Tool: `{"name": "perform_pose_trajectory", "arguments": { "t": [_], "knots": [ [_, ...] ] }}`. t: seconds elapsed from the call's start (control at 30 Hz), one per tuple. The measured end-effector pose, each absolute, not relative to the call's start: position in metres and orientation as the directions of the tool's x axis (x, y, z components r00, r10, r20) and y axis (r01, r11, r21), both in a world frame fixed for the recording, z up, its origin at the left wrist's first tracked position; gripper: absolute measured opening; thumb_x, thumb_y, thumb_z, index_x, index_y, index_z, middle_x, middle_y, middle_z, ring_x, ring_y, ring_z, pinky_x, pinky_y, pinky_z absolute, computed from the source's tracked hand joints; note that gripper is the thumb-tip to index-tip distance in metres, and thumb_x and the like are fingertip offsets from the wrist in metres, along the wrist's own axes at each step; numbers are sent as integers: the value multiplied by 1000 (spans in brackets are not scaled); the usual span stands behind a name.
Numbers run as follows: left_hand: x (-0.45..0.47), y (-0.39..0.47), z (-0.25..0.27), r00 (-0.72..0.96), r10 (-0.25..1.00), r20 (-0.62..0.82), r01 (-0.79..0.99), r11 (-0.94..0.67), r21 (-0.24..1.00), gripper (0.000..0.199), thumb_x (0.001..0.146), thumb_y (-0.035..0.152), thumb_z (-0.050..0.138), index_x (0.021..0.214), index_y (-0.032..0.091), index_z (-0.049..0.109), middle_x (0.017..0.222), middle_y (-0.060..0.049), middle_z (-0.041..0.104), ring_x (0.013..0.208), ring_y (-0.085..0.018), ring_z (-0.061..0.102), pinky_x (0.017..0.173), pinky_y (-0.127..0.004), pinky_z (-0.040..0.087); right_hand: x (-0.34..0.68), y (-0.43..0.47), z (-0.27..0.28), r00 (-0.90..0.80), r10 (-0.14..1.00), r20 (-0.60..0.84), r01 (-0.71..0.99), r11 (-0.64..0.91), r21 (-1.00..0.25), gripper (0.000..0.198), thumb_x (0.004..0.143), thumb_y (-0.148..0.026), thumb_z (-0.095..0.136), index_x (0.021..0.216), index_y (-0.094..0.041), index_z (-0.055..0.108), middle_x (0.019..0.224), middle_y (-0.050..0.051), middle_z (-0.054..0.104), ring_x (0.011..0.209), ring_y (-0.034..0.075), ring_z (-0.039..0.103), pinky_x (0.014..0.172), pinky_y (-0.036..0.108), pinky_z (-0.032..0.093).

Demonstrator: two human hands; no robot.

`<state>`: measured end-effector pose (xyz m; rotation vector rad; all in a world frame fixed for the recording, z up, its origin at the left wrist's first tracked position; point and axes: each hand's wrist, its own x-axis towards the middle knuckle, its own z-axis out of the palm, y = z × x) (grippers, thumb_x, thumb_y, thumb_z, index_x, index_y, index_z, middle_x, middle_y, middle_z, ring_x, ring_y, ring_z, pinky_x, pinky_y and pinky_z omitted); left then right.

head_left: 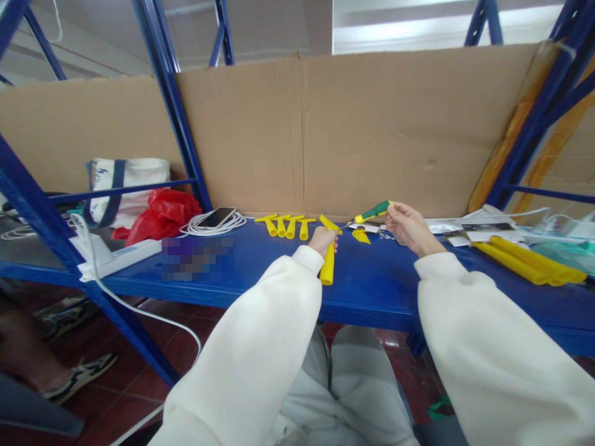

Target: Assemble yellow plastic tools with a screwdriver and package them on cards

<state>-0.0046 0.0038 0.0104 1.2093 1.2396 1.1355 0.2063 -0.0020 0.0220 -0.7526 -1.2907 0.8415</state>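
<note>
My left hand is closed round a yellow T-shaped plastic tool, its round tubular handle pointing towards me and its flat head beyond the fingers. In my right hand is a screwdriver with a green and yellow handle, pinched near the handle's end. Its metal shaft slants down left to the head of the yellow tool; the exact contact of the tip is too small to make out. A loose yellow plastic piece lies between the hands. Left of them, several finished-looking yellow T-shaped tools stand in a row.
Yellow tubes lie at the right, near papers and clear plastic bags. On the left are a phone on a coiled white cable, a red bag and a white power strip. Cardboard backs the blue shelf.
</note>
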Motion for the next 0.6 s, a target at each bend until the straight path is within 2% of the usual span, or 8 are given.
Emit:
{"name": "perform_pose_trajectory", "arguments": {
  "t": [0.37,0.6],
  "knots": [
    [-5,4,10,35,998,-53,31,52,998,20,85,6,60,68,16,53,49,5,45,42,-8,43,47,-22,38,207,-1,20,85,862,499,-82,506,-859,50,57,-57,87,81,-23,58,54,-7,51,47,8,46,42,21,41],
    [-3,4,9,18,999,-48,25,48,999,23,84,7,63,66,16,51,48,6,45,41,-7,41,45,-21,36,205,0,19,81,874,479,-73,484,-872,47,55,-51,89,78,-22,60,55,-7,52,48,8,50,45,21,46]
  ]
}}
